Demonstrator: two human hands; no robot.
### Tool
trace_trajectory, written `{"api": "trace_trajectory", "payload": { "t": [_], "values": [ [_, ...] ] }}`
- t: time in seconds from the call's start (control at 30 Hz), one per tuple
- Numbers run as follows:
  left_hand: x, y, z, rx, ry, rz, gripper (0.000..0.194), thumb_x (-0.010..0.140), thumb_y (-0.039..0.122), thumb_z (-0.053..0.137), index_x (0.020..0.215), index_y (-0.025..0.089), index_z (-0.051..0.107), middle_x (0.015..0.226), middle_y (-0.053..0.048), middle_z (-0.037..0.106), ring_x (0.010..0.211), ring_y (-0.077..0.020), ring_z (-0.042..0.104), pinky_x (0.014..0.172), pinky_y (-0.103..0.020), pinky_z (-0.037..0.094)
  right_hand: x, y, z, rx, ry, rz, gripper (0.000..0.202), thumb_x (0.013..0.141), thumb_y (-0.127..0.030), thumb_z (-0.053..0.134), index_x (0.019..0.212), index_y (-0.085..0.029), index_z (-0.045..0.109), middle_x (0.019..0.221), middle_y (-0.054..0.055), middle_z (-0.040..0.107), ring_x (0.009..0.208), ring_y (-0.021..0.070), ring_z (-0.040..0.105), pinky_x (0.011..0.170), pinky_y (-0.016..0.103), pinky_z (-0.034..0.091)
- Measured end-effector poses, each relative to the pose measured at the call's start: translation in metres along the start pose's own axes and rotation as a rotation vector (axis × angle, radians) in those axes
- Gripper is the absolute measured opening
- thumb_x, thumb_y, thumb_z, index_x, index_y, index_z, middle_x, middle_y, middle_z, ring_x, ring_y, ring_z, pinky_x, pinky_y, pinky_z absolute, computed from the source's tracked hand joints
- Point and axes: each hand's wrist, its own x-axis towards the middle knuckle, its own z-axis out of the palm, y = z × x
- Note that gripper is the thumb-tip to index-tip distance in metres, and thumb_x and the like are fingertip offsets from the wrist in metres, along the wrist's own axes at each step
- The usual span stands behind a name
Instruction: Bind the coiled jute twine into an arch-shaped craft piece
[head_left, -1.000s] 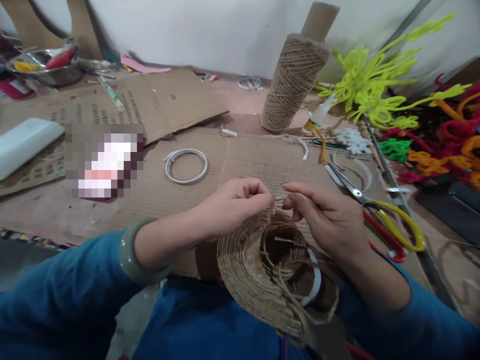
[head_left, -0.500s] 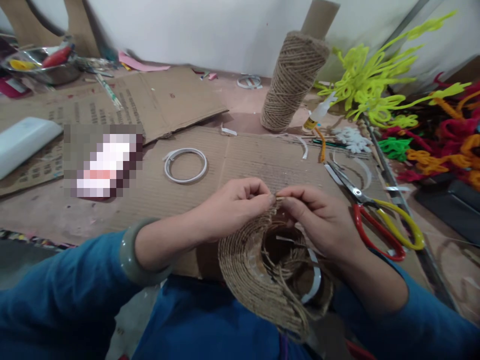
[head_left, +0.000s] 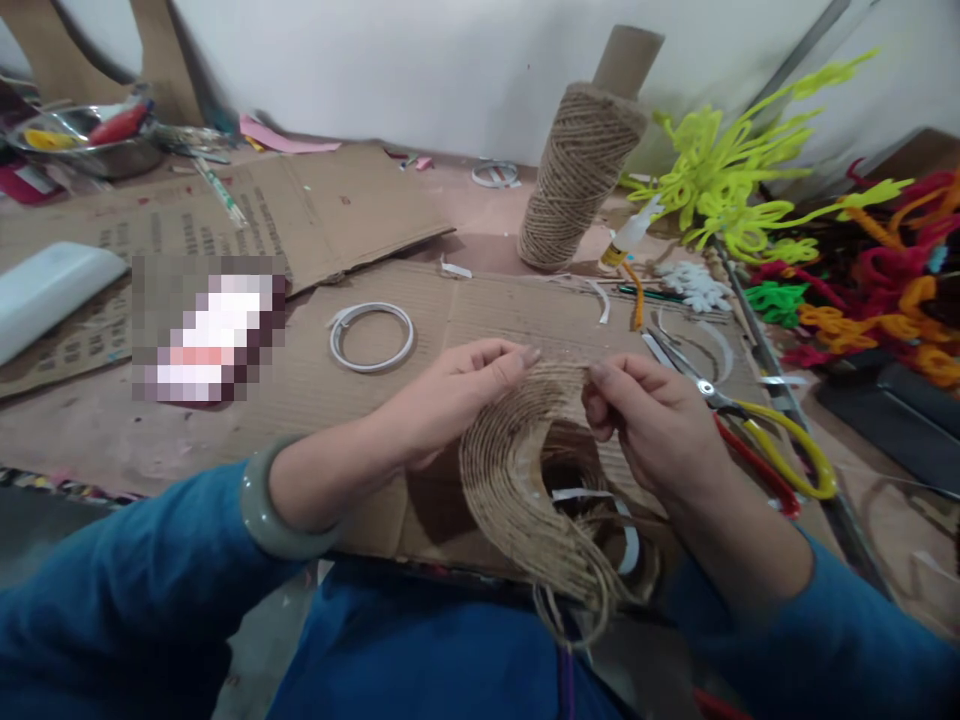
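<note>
Jute-twine arc (head_left: 499,490) is sitting lower centre, strands being handled at its upper end. Right hand (head_left: 652,420) is pinching the end strands; left hand (head_left: 465,390) is holding thumb and forefinger together at the top edge, clamping unclear. Next move likely calling for aligned strands, light tension. Scissors (head_left: 706,389) are lying right, twine spool (head_left: 579,175) standing upper right.

The twine piece (head_left: 495,480) looks rough and matt, the bangle (head_left: 259,505) glossy.
</note>
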Motion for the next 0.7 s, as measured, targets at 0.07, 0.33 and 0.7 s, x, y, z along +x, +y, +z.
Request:
{"api": "trace_trajectory", "payload": {
  "t": [0.07, 0.33, 0.7],
  "values": [
    [0.002, -0.001, -0.002, -0.033, 0.017, 0.01, 0.032, 0.073, 0.045, 0.074, 0.084, 0.016, 0.063, 0.078, 0.0, 0.066, 0.075, -0.0108, 0.061, 0.073, -0.022, 0.049, 0.007, 0.003, -0.004, 0.105, 0.096, -0.04, 0.031, 0.077, -0.041, 0.07, 0.063, -0.019, 0.055, 0.05, -0.004, 0.051, 0.043, 0.0057, 0.046, 0.039, 0.017, 0.036],
    [0.005, -0.002, 0.0, -0.13, -0.018, -0.073, 0.026, 0.066, 0.027, 0.079, 0.084, 0.011, 0.068, 0.066, 0.0, 0.068, 0.062, -0.0106, 0.062, 0.063, -0.021, 0.05, 0.015, 0.002, -0.004, 0.223, 0.295, -0.112, 0.038, 0.064, -0.05, 0.079, 0.06, -0.018, 0.059, 0.048, -0.004, 0.055, 0.041, 0.0059, 0.047, 0.038, 0.018, 0.038],
    [0.004, -0.004, 0.0, -0.087, -0.049, -0.054, 0.017, 0.071, 0.023, 0.072, 0.083, 0.013, 0.067, 0.065, 0.0, 0.067, 0.061, -0.011, 0.063, 0.062, -0.023, 0.051, 0.002, 0.004, 0.005, 0.161, -0.109, 0.021, 0.045, 0.066, -0.059, 0.074, 0.051, -0.018, 0.062, 0.047, 0.0, 0.058, 0.045, 0.0099, 0.053, 0.046, 0.023, 0.044]
  ]
}}
